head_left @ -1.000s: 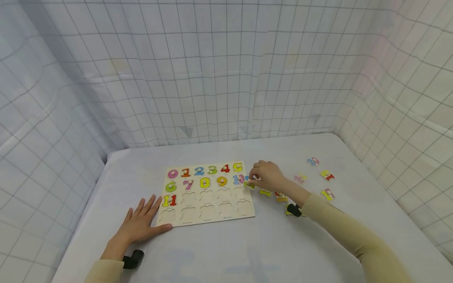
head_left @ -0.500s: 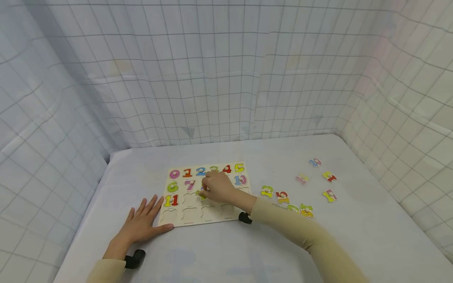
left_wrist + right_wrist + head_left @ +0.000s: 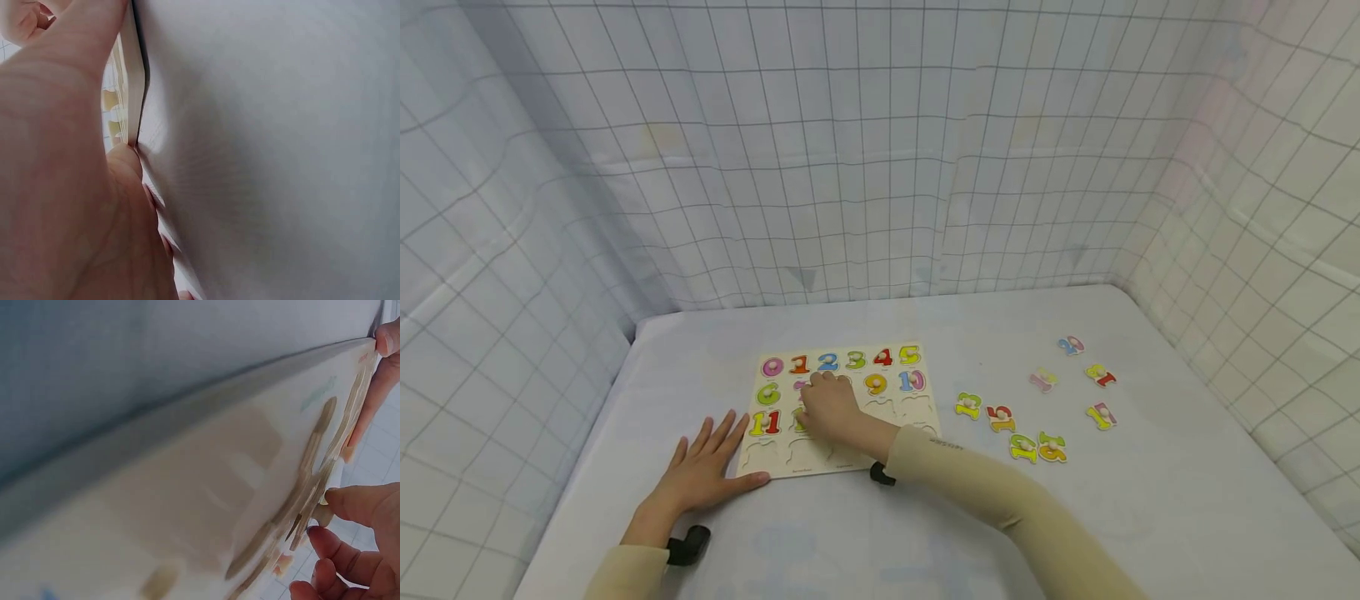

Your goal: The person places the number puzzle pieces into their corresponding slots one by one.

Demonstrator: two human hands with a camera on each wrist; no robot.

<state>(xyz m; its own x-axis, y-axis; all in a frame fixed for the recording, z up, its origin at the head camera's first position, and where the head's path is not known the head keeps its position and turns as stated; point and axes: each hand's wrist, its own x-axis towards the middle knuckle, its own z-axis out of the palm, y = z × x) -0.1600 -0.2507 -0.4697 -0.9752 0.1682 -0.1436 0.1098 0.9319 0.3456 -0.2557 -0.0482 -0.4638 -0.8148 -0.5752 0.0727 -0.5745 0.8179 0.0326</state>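
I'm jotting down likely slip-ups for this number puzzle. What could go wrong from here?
The right hand largely covers the piece it pinches, so that piece might end up crooked. The board could swivel under a push, since the left hand lies only around its near left corner. The right sleeve runs close to loose pieces and might nudge them.

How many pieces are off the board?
8, right of the board: 13, then 15; green piece and green-orange piece nearest the camera; behind these, pale piece; 20 farthest back; red-yellow piece and purple-yellow piece farthest right. The right sleeve may hide more.
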